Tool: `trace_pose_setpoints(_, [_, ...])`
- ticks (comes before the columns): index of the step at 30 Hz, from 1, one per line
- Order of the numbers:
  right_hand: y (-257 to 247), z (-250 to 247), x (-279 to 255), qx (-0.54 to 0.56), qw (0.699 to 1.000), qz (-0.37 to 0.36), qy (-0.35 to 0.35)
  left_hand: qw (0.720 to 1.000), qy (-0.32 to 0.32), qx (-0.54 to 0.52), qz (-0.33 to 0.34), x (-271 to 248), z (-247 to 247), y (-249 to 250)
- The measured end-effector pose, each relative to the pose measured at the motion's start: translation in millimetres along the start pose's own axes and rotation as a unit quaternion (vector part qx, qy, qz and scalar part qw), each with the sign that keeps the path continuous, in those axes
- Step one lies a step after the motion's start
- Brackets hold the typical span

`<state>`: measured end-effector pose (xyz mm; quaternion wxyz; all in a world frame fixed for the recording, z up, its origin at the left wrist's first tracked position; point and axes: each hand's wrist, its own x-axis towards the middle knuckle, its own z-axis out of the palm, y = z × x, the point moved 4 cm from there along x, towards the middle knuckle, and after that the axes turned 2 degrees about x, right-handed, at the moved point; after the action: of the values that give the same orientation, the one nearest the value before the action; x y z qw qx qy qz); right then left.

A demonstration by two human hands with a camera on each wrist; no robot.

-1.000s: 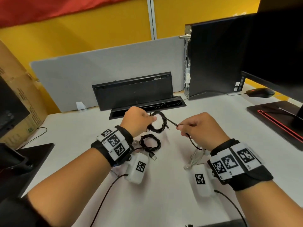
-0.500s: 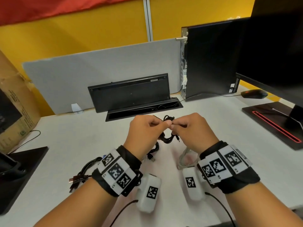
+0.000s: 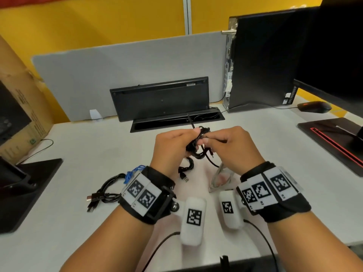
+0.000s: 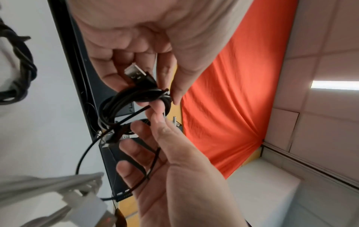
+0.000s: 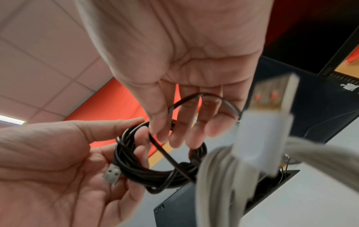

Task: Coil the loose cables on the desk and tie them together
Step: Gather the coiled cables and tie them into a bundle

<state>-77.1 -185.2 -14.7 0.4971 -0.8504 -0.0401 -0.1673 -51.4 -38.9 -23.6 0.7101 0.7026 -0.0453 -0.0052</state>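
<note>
My left hand [image 3: 172,148] is clamped on the black coil [image 3: 197,148], fingers curled through its loops, thumb on top; the left wrist view shows the USB plug [image 4: 136,73] tucked against the palm. My right hand [image 3: 231,148] is pinched together on a thin black tie [image 5: 165,153] that runs across the coil; the right wrist view shows thumb and forefinger nipping it where it crosses the loops. Both hands meet mid-air above the bench [image 3: 98,150], roughly at 12 o'clock from my chest.

Key relation: the coil sits at 3 o'clock from the left hand and at 9 o'clock from the right, touching both. The tie's long axis cuts across the bundle, not along it, and one free tail [image 3: 190,120] pokes up toward 12 o'clock. The right hand is nearer the tie, so I judge it does the pulling while the left only steadies. Cinching looks like the step in hand; I can't tell whether the tail is already through its head.

Outward: another black coil [image 3: 186,167] lies on the bench at 6 o'clock just below the hands, a grey-white cable [image 3: 220,179] beside it under the right wrist, and a black bundle with blue tie [image 3: 110,187] at 8 o'clock. Past them, at 12 o'clock, the cable tray [image 3: 176,119], and a tower PC [image 3: 265,61] at 2 o'clock.
</note>
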Motion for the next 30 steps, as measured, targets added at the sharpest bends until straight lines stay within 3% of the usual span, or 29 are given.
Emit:
trace_pose_setpoints(6, [5,-5,5,0.001,1.0,0.018,0.001,0.999,0.046,-0.011,0.026,-3,-10,1])
trace_pose_setpoints(9, [7,-11,5,0.058,0.998,0.026,0.016,0.996,0.069,0.021,0.058,-5,-13,0])
trace_pose_setpoints(17, [5,-26,2,0.092,0.993,-0.039,0.067,0.97,0.114,0.143,0.16,-10,-12,3])
trace_pose_setpoints(24, [10,-29,2,0.077,0.995,-0.03,0.052,0.976,0.11,0.07,0.174,-14,-10,11])
trace_pose_setpoints(30, [5,-23,0,0.091,0.995,-0.034,0.002,0.984,0.045,0.021,0.169,-17,2,15])
